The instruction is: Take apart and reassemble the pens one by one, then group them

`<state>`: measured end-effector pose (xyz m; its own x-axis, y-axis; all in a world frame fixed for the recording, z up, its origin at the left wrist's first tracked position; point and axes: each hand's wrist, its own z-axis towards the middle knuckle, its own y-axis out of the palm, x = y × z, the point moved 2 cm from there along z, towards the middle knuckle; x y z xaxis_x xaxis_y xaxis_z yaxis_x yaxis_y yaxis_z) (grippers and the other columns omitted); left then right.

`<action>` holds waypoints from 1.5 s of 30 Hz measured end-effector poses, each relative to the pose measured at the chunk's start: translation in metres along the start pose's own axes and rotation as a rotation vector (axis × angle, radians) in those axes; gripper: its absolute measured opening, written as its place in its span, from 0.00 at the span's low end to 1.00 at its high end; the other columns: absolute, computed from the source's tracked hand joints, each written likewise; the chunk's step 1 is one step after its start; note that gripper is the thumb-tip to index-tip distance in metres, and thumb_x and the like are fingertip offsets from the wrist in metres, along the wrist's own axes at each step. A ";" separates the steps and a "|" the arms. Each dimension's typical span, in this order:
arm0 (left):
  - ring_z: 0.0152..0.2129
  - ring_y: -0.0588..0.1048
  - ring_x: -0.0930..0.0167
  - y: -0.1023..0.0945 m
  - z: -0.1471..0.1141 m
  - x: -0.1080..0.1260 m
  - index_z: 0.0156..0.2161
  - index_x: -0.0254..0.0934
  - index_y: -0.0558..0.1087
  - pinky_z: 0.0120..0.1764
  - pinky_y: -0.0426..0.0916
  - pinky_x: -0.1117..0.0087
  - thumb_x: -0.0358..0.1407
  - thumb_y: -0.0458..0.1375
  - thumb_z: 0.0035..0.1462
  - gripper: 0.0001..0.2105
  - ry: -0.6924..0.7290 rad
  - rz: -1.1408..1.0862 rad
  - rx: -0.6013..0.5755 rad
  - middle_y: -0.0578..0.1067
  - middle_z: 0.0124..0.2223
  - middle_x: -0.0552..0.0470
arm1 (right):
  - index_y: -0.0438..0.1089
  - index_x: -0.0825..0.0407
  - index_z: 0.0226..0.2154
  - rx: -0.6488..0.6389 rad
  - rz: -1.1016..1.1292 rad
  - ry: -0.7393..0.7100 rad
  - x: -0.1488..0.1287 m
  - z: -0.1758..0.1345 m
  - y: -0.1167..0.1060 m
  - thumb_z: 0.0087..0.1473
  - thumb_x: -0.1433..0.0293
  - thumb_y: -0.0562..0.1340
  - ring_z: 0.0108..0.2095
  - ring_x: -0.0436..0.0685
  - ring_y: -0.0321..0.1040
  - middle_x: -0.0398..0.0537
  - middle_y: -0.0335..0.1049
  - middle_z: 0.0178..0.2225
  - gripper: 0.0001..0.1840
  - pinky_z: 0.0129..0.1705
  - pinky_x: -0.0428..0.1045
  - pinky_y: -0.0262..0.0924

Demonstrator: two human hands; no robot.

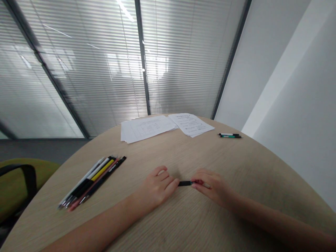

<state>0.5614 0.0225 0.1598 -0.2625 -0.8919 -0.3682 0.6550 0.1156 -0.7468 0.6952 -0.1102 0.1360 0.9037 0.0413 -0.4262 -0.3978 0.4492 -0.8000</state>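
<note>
A pen with a dark barrel is held level between my two hands, low over the near middle of the table. My left hand is closed, its thumb and fingers pinching the pen's left end. At the other end, my right hand is closed too, with thumb and fingertips around a lighter part of the pen. Fingers cover both ends, so I cannot tell whether the pen is in one piece.
On the left lies a bundle of several pens. Stacked papers and printed sheets lie at the far edge. Two pens rest at the far right of the wooden table. A green chair stands left.
</note>
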 end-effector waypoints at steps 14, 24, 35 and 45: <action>0.25 0.68 0.67 0.005 0.005 0.008 0.36 0.30 0.66 0.26 0.66 0.67 0.32 0.47 0.55 0.08 -0.209 -0.103 -0.271 0.68 0.30 0.46 | 0.53 0.51 0.18 -0.092 -0.006 0.118 -0.005 0.002 -0.001 0.55 0.65 0.43 0.21 0.49 0.55 0.41 0.57 0.18 0.17 0.25 0.45 0.50; 0.20 0.68 0.70 0.010 -0.002 0.004 0.32 0.33 0.65 0.23 0.63 0.69 0.29 0.42 0.58 0.10 -0.169 -0.065 -0.306 0.70 0.25 0.52 | 0.56 0.51 0.19 -0.121 0.069 0.209 -0.004 0.002 -0.001 0.54 0.66 0.44 0.22 0.50 0.57 0.42 0.59 0.19 0.16 0.26 0.45 0.50; 0.25 0.68 0.69 0.008 0.002 -0.003 0.31 0.34 0.67 0.31 0.63 0.64 0.31 0.46 0.56 0.08 -0.220 -0.030 -0.240 0.71 0.27 0.50 | 0.56 0.52 0.17 -0.075 0.049 0.302 0.006 0.003 -0.001 0.54 0.66 0.45 0.20 0.49 0.56 0.41 0.57 0.17 0.17 0.25 0.44 0.50; 0.22 0.68 0.71 0.004 0.000 -0.003 0.31 0.34 0.65 0.23 0.63 0.71 0.33 0.46 0.55 0.07 -0.336 -0.155 -0.370 0.69 0.27 0.52 | 0.56 0.52 0.16 -0.102 0.105 0.353 0.008 0.004 0.001 0.54 0.68 0.46 0.21 0.49 0.58 0.41 0.58 0.17 0.18 0.25 0.44 0.50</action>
<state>0.5647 0.0252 0.1580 -0.0545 -0.9949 -0.0850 0.3159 0.0636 -0.9467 0.7022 -0.1054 0.1335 0.7540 -0.2359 -0.6130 -0.5149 0.3672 -0.7746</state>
